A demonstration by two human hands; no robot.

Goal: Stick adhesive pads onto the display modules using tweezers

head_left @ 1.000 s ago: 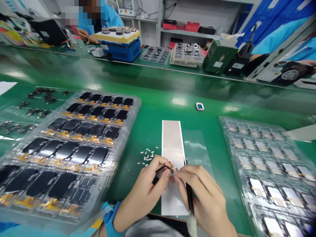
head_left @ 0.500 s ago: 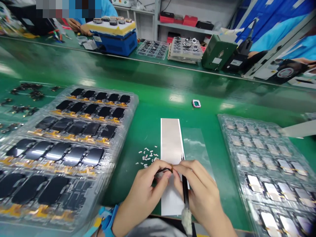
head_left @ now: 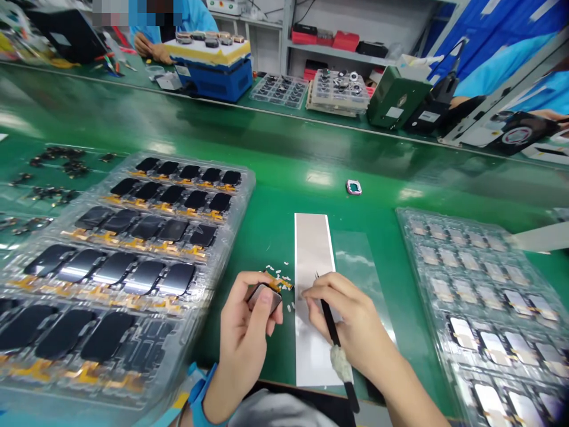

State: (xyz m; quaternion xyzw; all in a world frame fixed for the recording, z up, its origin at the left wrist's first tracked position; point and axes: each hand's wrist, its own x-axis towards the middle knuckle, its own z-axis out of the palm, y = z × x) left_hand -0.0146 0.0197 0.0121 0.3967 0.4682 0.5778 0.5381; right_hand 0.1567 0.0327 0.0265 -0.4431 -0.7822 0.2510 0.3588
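My left hand is closed around a small smartwatch display, thumb pressed on its grey back. Its orange flex cable sticks out toward the right. My right hand grips black tweezers with a whitish wrap near the rear end, their tips pointing away from me. The right thumb and forefinger are pinched together over a pale strip; whether something tiny is between them I cannot tell. Beyond the display, small white scraps lie scattered on the green mat.
At left stands a clear tray of dark displays with orange cables. Another clear tray at right holds displays, silvery side up. A clear film lies beside the strip; a small pinkish frame sits farther back. A co-worker's hands show beyond the ledge.
My hands, which met over the strip, have moved apart. The left has gone left with the display, its grey back now showing; the tweezers in my right hand have tilted.
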